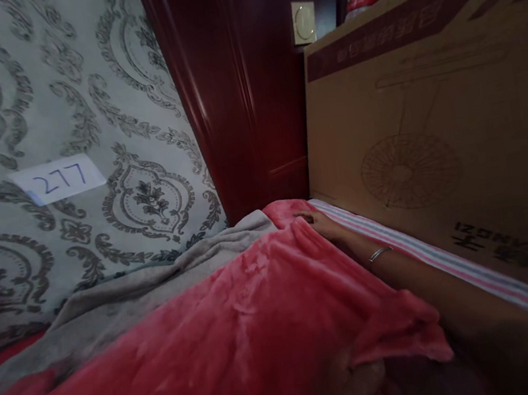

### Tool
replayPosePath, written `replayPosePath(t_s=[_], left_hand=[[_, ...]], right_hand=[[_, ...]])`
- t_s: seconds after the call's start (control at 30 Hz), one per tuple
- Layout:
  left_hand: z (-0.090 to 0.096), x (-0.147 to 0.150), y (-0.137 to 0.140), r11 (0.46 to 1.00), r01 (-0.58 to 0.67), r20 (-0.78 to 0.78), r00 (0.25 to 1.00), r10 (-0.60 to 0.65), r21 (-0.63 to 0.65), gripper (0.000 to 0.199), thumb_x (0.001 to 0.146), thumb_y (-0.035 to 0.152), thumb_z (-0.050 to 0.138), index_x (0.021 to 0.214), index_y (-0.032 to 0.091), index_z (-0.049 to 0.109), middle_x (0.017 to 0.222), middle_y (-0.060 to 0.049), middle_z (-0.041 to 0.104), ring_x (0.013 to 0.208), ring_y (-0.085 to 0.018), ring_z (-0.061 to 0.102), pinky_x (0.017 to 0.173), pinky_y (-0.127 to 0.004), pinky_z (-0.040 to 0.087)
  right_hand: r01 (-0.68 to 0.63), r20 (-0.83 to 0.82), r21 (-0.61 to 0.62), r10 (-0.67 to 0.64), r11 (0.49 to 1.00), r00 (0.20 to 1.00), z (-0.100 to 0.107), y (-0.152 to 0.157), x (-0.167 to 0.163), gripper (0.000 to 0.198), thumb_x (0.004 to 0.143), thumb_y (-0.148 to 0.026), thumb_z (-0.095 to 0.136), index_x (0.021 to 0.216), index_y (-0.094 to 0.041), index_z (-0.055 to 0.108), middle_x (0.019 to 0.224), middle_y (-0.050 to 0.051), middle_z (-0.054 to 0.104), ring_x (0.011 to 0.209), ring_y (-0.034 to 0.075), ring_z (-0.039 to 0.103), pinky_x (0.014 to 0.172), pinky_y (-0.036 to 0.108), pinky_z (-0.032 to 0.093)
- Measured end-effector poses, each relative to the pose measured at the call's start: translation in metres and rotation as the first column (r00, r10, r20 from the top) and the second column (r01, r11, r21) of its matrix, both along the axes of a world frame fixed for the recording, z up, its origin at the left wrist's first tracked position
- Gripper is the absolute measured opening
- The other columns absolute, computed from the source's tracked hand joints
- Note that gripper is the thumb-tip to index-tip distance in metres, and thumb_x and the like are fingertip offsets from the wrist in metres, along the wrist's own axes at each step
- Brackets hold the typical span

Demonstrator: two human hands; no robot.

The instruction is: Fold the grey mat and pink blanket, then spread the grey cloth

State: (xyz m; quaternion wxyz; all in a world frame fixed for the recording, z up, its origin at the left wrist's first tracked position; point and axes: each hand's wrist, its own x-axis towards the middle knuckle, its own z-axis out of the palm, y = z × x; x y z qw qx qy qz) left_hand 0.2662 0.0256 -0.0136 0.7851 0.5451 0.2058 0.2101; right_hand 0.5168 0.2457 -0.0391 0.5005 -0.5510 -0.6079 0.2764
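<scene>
A red plush blanket (226, 337) lies spread over a bed and fills the lower part of the view. My right hand (318, 221) reaches along the right side to the blanket's far corner, with the fingers on top of the corner and the thumb hidden beneath it. A thin bracelet (380, 252) circles that wrist. At the bottom centre, a blurred skin-coloured shape, seemingly my left hand (347, 388), sits under the blanket's near edge; its grip is unclear. A grey blanket (125, 306) shows beyond the red one on the left.
A large cardboard box (438, 130) printed with a fan stands close along the right. A striped sheet (434, 260) runs beside it. Dark red wooden panelling (238, 95) fills the far corner. The patterned wall (51, 91) carries a paper label reading 277 (58, 180).
</scene>
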Motion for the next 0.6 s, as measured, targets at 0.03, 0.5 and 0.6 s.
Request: replayPosePath(t_s=[0.03, 0.5, 0.6], left_hand=[[0.000, 0.000, 0.000, 1.000, -0.001, -0.024, 1.000, 0.001, 0.008, 0.056, 0.086, 0.048, 0.064, 0.134, 0.021, 0.066, 0.123, -0.008, 0.072, 0.127, -0.036, 0.058, 0.117, -0.054, 0.033], [-0.022, 0.005, 0.012, 0.944, 0.091, -0.108, 0.992, -0.059, 0.318, 0.053, 0.086, 0.071, 0.053, 0.119, 0.035, 0.074, 0.107, -0.008, 0.073, 0.105, -0.030, 0.067, 0.092, -0.043, 0.054], [-0.023, 0.005, 0.010, 0.939, 0.087, -0.104, 0.993, -0.056, 0.332, 0.054, 0.088, 0.070, 0.048, 0.121, 0.035, 0.074, 0.107, -0.007, 0.073, 0.104, -0.031, 0.067, 0.092, -0.045, 0.054]], right_hand=[[0.002, 0.014, 0.016, -0.003, 1.000, 1.000, 0.001, 0.004, 0.000, 0.038, 0.072, -0.038, 0.067, 0.105, -0.020, 0.074, 0.106, 0.007, 0.075, 0.095, 0.023, 0.068, 0.084, 0.035, 0.056], [0.044, -0.020, -0.132, -0.047, 0.990, 0.999, 0.013, 0.024, 0.009, 0.019, 0.068, -0.039, 0.070, 0.070, -0.020, 0.070, 0.066, 0.004, 0.069, 0.073, 0.024, 0.065, 0.071, 0.034, 0.054], [0.014, -0.071, -0.193, -0.028, 0.981, 0.997, 0.022, 0.014, 0.015, 0.026, 0.071, -0.045, 0.070, 0.073, -0.019, 0.070, 0.065, 0.005, 0.070, 0.066, 0.022, 0.064, 0.063, 0.032, 0.054]])
